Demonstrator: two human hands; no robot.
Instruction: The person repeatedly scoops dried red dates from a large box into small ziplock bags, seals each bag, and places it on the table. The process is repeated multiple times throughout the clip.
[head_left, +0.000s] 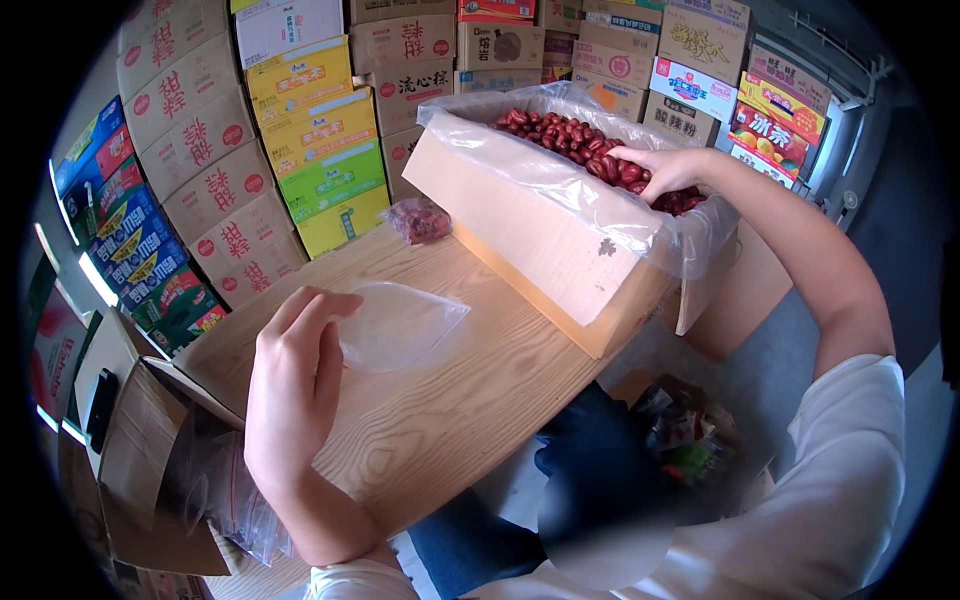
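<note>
My left hand [298, 375] pinches the edge of a clear plastic bag [405, 328] over the wooden table [460, 400]. The bag looks flat, with nothing visible inside. At the upper right, my right hand [668, 172] reaches into an open cardboard box [545, 225] lined with a clear plastic sheet. Glossy red dates [570, 140] fill that box, and the right fingers curl down among them, their tips partly hidden. Beside the box's left corner lies a small filled bag of red dates [418, 220].
Stacked cartons [325, 125] line the far side. Left of the table, an open cardboard box [150, 480] stands beside a bundle of clear bags [245, 500]. On the floor at right sits a container of colourful wrappers [685, 430].
</note>
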